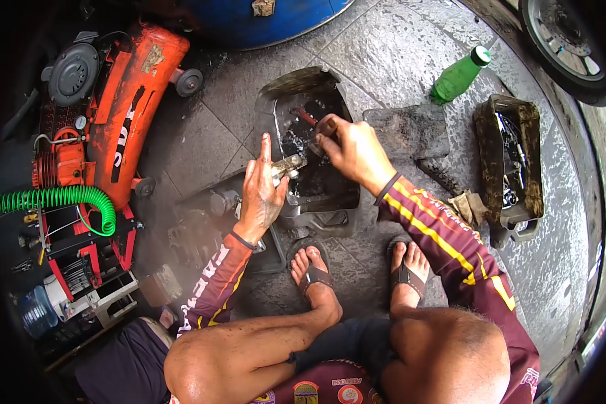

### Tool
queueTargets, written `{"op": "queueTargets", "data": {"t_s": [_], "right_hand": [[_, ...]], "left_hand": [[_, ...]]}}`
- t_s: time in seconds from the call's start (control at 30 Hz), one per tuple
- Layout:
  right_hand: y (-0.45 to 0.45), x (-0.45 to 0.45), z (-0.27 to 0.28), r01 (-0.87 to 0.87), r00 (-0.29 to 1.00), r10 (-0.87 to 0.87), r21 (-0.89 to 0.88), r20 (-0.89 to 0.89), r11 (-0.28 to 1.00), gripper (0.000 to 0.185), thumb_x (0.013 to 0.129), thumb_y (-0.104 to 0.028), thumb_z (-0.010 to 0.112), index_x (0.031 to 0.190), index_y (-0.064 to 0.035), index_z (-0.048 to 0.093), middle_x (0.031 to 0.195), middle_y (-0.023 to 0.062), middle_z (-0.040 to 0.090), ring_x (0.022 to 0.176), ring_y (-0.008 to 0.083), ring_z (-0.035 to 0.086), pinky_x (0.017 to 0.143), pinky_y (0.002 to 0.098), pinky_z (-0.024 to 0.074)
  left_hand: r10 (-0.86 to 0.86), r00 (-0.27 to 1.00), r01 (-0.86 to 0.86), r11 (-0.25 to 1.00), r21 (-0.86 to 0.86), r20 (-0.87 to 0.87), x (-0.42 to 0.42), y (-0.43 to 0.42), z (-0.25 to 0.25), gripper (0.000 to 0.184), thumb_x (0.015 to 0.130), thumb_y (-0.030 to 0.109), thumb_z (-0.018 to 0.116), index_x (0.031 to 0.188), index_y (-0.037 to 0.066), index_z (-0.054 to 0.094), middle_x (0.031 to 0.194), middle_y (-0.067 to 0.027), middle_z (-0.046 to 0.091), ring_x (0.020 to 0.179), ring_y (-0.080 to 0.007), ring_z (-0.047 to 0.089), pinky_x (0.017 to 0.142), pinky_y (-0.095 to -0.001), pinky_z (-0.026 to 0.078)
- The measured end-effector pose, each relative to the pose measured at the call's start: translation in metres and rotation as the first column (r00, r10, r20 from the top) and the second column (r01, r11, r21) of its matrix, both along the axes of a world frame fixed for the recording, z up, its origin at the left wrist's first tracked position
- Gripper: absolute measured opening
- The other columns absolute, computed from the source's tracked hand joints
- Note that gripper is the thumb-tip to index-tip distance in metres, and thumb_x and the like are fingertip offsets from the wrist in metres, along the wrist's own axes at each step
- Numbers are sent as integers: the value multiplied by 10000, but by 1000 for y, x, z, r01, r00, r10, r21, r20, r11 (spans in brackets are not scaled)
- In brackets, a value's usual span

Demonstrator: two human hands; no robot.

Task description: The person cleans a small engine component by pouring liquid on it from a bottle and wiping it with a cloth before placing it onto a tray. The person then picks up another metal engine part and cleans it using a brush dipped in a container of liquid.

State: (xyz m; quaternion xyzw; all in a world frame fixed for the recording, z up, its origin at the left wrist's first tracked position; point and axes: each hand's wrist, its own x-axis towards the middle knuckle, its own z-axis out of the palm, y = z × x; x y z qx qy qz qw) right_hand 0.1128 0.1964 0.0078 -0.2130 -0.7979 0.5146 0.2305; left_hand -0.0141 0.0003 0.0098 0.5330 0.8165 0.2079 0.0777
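My left hand [261,188] grips a small metal part [289,165] between thumb and fingers, its index finger stretched out. The part is held over a dark plastic basin [268,108] with dark, wet contents. My right hand [353,149] is closed in a pinch over the basin, to the right of the metal part. What the pinch holds is dark and blurred, and I cannot make it out. A thin red object [304,116] shows in the basin just left of my right fingertips.
An orange air compressor [138,111] with a coiled green hose [60,200] stands left. A green bottle [459,75] and a grimy bin of metal parts [540,158] are right. A flat dark slab [411,131] lies beside the basin. A blue drum [249,23] is behind.
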Motion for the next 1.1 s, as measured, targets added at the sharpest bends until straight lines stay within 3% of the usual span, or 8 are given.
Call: {"op": "queueTargets", "data": {"t_s": [0.2,0.27,0.53,0.63,0.7,0.8,0.97,1.1], "right_hand": [[-19,1,3,-44,990,28,-117,-142,992,164,881,-171,680,934,-20,644,731,236,668,739,417,683,662,471,546],[-2,-5,-16,-5,1000,5,62,0,998,168,883,-173,675,933,-17,643,733,242,666,733,419,681,667,483,549],[-10,-9,-27,-79,988,55,169,142,982,185,878,-162,698,947,-11,617,776,205,682,763,396,688,677,452,553],[-10,-14,-2,-23,999,26,75,-48,997,181,883,-156,691,964,-9,625,773,191,688,769,386,691,670,436,555],[-10,-17,-23,-124,990,110,166,94,978,200,877,-151,687,1005,-7,635,757,222,677,755,413,682,673,473,554],[5,-15,-26,-105,982,66,215,179,971,223,873,-171,687,1018,-7,639,756,242,668,734,430,674,676,501,549],[-10,-15,-17,-179,982,175,53,73,982,208,878,-203,703,930,-11,643,759,223,667,765,417,678,674,479,541],[0,-25,-1,-146,988,140,120,59,982,204,862,-191,702,937,-9,648,771,230,675,774,429,679,705,488,555]], "left_hand": [[-22,999,21,1000,-11,-48,1,0,3,997,733,-12,728,1569,-8,185,1590,-192,316,939,-318,559,905,-393,498],[39,999,-38,999,-30,37,-4,-2,-4,996,731,-18,722,1569,-5,185,1568,-186,357,959,-331,560,918,-402,493],[-17,1000,17,999,-49,2,0,2,1,909,755,-5,706,1547,-9,260,1493,-186,446,953,-324,557,913,-400,488],[-39,999,36,997,-61,-34,4,-5,0,886,761,-12,703,1542,-4,286,1359,-168,539,956,-312,555,915,-401,461],[-90,988,85,995,-45,-123,7,0,3,817,793,30,671,1538,29,334,997,-97,591,925,-271,546,826,-401,416],[-191,962,162,974,-158,-193,14,-5,5,815,761,7,686,1517,37,386,977,-62,587,920,-238,547,799,-391,406],[-254,932,218,963,-160,-258,15,-14,-2,296,804,48,624,1093,75,679,901,-59,537,899,-251,536,784,-391,405],[-243,935,200,963,-183,-258,15,-14,2,342,799,40,628,1136,76,676,900,-56,548,899,-252,537,782,-387,410]]}}
